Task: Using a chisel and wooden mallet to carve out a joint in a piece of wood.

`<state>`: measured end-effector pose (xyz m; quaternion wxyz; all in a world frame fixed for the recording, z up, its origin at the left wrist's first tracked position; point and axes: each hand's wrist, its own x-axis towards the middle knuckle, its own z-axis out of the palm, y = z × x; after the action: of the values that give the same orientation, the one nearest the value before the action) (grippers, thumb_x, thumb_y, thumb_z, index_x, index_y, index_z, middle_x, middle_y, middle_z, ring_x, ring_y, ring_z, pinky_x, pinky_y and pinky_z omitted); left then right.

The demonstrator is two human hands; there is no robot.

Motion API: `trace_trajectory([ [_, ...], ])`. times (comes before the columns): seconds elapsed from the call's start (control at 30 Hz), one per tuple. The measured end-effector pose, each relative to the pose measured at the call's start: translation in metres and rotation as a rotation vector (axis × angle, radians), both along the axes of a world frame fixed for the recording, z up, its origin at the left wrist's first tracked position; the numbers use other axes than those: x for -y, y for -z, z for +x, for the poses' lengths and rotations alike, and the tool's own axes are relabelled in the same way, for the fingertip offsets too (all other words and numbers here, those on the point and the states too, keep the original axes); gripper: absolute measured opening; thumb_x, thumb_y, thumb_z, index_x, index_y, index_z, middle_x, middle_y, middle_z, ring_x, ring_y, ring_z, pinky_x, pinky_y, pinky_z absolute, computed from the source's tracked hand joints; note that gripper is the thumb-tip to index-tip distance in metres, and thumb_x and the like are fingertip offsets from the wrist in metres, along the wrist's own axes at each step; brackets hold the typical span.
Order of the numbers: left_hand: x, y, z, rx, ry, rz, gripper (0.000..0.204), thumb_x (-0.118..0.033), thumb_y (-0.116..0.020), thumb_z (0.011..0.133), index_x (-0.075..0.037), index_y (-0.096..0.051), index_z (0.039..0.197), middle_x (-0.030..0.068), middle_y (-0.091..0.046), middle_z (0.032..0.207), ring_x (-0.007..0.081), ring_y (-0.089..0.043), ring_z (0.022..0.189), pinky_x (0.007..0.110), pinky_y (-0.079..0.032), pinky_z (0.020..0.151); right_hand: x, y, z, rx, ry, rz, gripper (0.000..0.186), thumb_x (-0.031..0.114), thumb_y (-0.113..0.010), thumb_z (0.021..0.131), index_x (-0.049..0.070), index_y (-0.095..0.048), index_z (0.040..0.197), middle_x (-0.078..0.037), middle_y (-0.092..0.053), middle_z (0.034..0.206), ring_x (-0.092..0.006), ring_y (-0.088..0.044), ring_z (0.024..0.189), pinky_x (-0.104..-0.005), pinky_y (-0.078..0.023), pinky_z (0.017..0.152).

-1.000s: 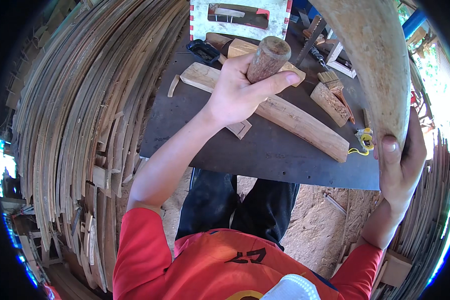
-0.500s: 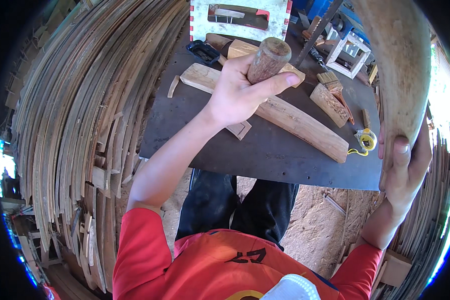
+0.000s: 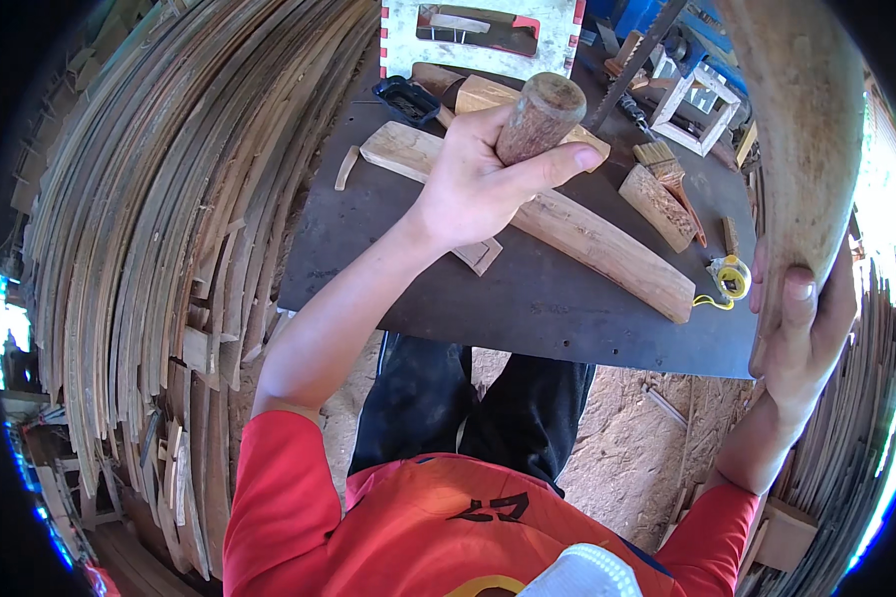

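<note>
My left hand [image 3: 468, 194] is wrapped round a thick round wooden handle [image 3: 543, 114], its blunt end tipped up toward me and its lower part hidden. Beneath that hand, a long wooden plank [image 3: 612, 249] lies slantwise on the dark tabletop [image 3: 408, 289]. On the right, my right hand [image 3: 811, 338] grips the lower end of a big, smooth, curved piece of wood [image 3: 801, 129]. This piece rises close to the camera and runs out of the top of the view. A small wooden offcut [image 3: 481, 256] sticks out below my left wrist.
A brush [image 3: 659, 159], a wooden block [image 3: 657, 207] and a yellow tape measure [image 3: 732, 278] lie at the table's right. Behind them are a saw blade [image 3: 635, 65] and a small white frame [image 3: 697, 109]. Stacked wood strips [image 3: 169, 199] line the left; a white panel [image 3: 393, 45] stands at the back.
Both hands keep their grips. The curved wood has shifted very slightly; otherwise the scene looks the same.
</note>
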<state>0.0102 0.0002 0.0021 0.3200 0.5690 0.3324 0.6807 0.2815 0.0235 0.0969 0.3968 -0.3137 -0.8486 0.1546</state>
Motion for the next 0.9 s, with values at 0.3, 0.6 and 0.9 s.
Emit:
trace_trajectory([
  [0.3,-0.001,-0.001,-0.003,0.042,0.01,-0.033,0.017,-0.009,-0.068,0.09,-0.004,-0.057,0.078,-0.0052,-0.044,0.056,0.0024,-0.037,0.047,0.022,-0.026,0.041,0.006,-0.01,-0.013,-0.185,-0.056,-0.175,0.056,0.048,-0.066,0.087,-0.003,-0.055,0.106,-0.008,-0.054,0.067,-0.0166,-0.058,0.064,-0.0319,-0.044,0.058],
  [0.6,-0.001,0.006,-0.007,0.023,0.058,-0.101,0.019,-0.015,-0.073,0.088,-0.001,-0.069,0.099,-0.0046,-0.063,0.077,0.0013,-0.049,0.068,0.021,-0.041,0.06,0.005,-0.008,-0.003,-0.004,0.053,-0.038,0.061,0.055,-0.059,0.091,-0.003,-0.055,0.112,-0.005,-0.058,0.072,-0.0115,-0.052,0.057,-0.0254,-0.04,0.052],
  [0.9,0.001,0.005,0.0,0.005,0.008,-0.076,0.014,-0.014,-0.072,0.088,-0.003,-0.064,0.086,-0.0062,-0.053,0.066,0.0019,-0.043,0.059,0.022,-0.035,0.053,0.004,-0.013,0.004,0.048,-0.016,0.025,0.061,0.056,-0.054,0.093,-0.003,-0.055,0.11,-0.004,-0.055,0.07,-0.0079,-0.049,0.057,-0.0236,-0.038,0.05],
])
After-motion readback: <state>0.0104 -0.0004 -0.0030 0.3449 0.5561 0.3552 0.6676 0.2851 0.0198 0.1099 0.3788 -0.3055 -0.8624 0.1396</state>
